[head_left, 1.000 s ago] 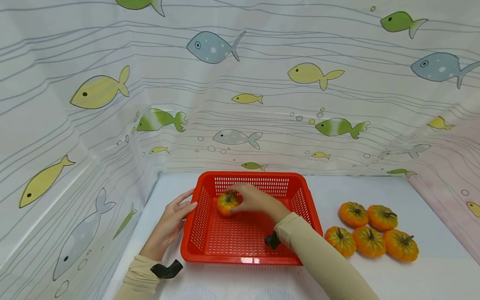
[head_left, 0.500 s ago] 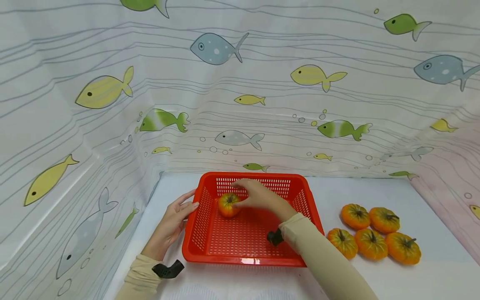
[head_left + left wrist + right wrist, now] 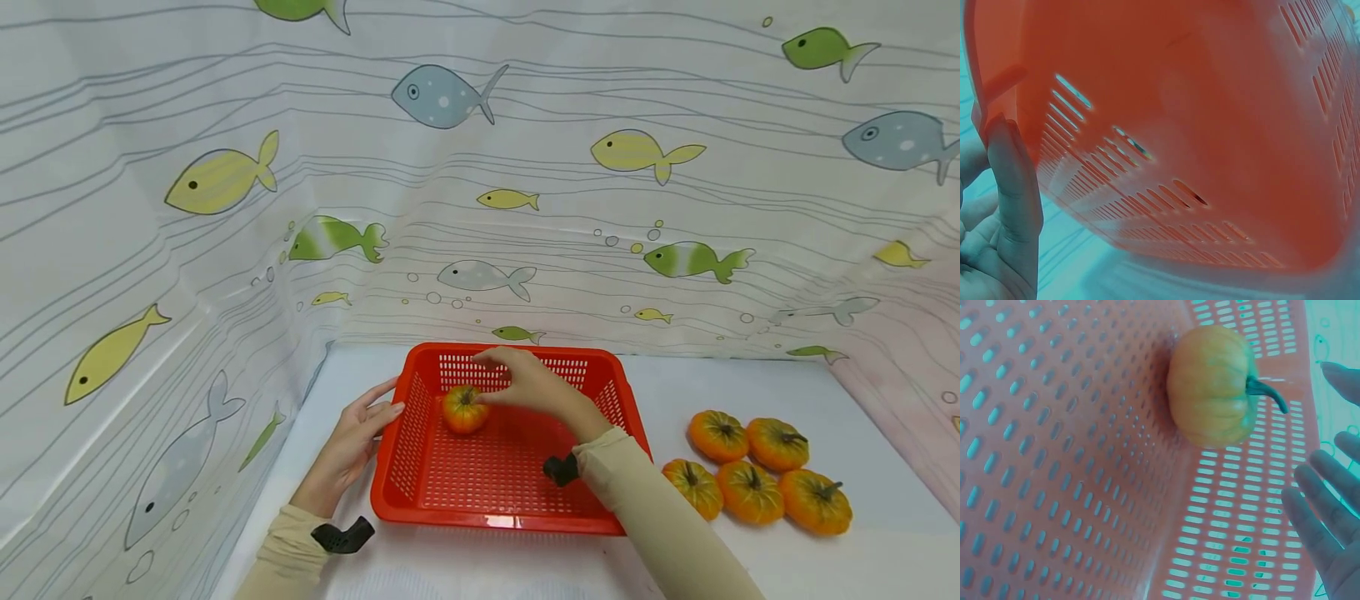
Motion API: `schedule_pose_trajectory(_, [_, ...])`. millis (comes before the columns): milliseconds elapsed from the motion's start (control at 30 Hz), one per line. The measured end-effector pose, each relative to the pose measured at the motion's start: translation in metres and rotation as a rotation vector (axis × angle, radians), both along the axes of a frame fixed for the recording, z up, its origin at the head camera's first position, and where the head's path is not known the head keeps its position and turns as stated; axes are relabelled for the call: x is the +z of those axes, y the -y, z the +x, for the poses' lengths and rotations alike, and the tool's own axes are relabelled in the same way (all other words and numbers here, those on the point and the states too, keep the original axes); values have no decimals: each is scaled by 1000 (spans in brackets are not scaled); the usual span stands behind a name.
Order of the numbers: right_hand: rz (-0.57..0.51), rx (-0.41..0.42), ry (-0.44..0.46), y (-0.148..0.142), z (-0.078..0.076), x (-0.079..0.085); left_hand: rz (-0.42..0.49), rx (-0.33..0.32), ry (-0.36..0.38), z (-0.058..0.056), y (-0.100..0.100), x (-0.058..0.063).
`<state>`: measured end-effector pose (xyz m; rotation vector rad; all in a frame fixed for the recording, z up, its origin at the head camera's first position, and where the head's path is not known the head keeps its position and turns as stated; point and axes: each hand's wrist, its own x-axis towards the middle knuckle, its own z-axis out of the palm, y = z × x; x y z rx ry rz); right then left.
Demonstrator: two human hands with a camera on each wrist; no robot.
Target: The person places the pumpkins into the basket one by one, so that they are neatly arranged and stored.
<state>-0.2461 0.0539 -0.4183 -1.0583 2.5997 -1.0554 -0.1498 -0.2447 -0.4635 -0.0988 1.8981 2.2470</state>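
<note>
A small orange pumpkin (image 3: 463,410) with green streaks and a curved stem sits in the back left corner of a red plastic basket (image 3: 498,522) with slotted walls. My right hand (image 3: 536,385) is over the basket, just right of the pumpkin, its fingers and thumb spread apart and holding nothing. The right wrist view shows that hand (image 3: 1332,506) apart from the pumpkin (image 3: 1213,387). My left hand (image 3: 356,437) holds the basket's left rim, the thumb at its edge. In the left wrist view, a digit of the left hand (image 3: 1013,200) presses up against the rim.
Several more orange pumpkins (image 3: 750,492) lie grouped on the white table (image 3: 885,500) to the right of the basket. A fish-patterned sheet (image 3: 570,208) hangs behind the table and along both sides.
My right hand has let go of the pumpkin and risen slightly up and right, its fingers spreading. The pumpkin stays in the basket corner. The left hand keeps its hold on the rim.
</note>
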Motion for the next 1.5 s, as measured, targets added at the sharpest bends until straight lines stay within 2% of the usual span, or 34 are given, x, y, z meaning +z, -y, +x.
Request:
schedule_pose_trajectory(500, [-61, -49, -10, -11, 12, 19, -15, -6, -12, 1, 1, -4])
schedule_pose_trajectory(733, [-92, -32, 6, -18, 17, 26, -4, -4, 3, 1, 1, -4])
schedule_pose_trajectory(1200, [-50, -31, -44, -44, 30, 49, -15, -6, -6, 2, 2, -2])
schedule_pose_trajectory(1500, [-24, -38, -95, -68, 35, 52, 1, -16, -9, 2, 1, -2])
